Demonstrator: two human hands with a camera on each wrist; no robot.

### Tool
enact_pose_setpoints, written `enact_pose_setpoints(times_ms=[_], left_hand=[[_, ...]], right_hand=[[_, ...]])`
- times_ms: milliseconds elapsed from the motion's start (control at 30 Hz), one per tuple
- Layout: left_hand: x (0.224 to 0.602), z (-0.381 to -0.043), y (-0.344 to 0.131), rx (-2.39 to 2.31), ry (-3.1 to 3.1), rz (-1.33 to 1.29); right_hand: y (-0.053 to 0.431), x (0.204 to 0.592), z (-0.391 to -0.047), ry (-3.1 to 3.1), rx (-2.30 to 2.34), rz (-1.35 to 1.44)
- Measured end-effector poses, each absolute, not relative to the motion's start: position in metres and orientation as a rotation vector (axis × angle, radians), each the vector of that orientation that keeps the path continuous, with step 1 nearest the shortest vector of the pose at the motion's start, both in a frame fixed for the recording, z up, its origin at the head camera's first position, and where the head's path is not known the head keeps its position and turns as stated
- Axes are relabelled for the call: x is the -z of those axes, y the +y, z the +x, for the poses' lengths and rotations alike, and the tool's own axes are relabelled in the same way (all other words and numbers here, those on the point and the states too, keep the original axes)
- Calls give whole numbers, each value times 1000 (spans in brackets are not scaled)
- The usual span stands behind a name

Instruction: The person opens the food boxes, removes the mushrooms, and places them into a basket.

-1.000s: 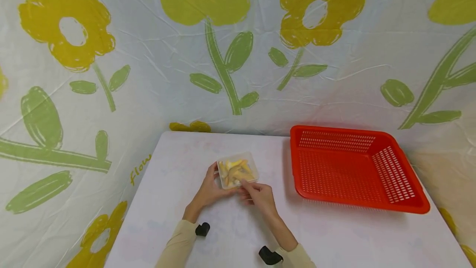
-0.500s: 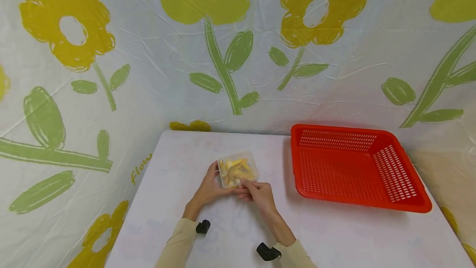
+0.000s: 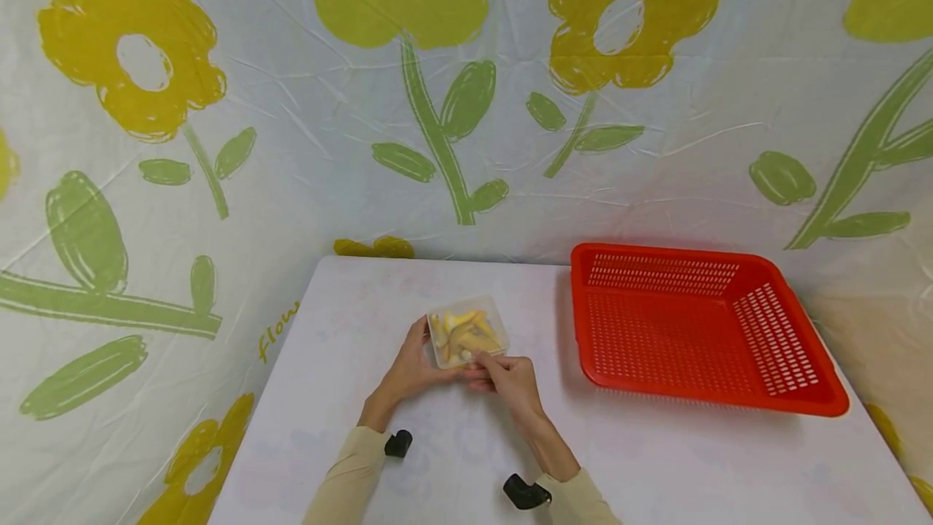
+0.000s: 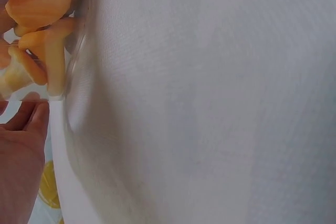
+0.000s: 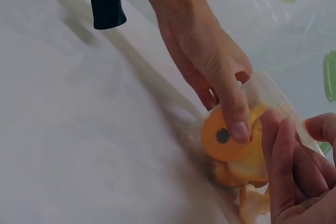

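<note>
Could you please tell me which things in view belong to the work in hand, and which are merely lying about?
In use:
Clear box, at both hands
Yellow-orange pieces, inside it
Left hand, gripping the box
Right hand, fingers at its near edge

Apparently not in use:
Red basket, untouched; it may yet belong
White table and flower-printed sheet, seemingly just the setting

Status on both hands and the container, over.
Left hand holds clear container, right hand at its near edge. Yellow-orange pieces inside. Red basket apart at right, not blocking.
</note>
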State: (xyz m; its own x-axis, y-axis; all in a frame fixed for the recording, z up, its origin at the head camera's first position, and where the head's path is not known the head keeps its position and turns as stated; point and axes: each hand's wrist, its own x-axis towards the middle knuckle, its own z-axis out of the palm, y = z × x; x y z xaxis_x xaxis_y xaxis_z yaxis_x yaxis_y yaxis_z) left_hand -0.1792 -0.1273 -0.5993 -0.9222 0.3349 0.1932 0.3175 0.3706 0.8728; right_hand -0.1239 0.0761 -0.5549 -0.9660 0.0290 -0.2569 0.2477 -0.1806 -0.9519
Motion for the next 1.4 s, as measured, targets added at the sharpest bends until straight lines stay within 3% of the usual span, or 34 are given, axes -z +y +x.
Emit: enact_pose_setpoints(times_ms=[400,600,1033,1400], left_hand=[[594,-177,-129,-1568,2579,452],[595,-175,-130,-1615,2529,493],[587,-182,-138,-1633,2404,441],[577,-181,-124,-1777,2636,119]], right_hand=[[79,539,-129,2072,2221,220],[87,533,-132,2294,2268,277],[104,529,-142,2513,2195,9],[109,520,-153,2641,2177,-119]])
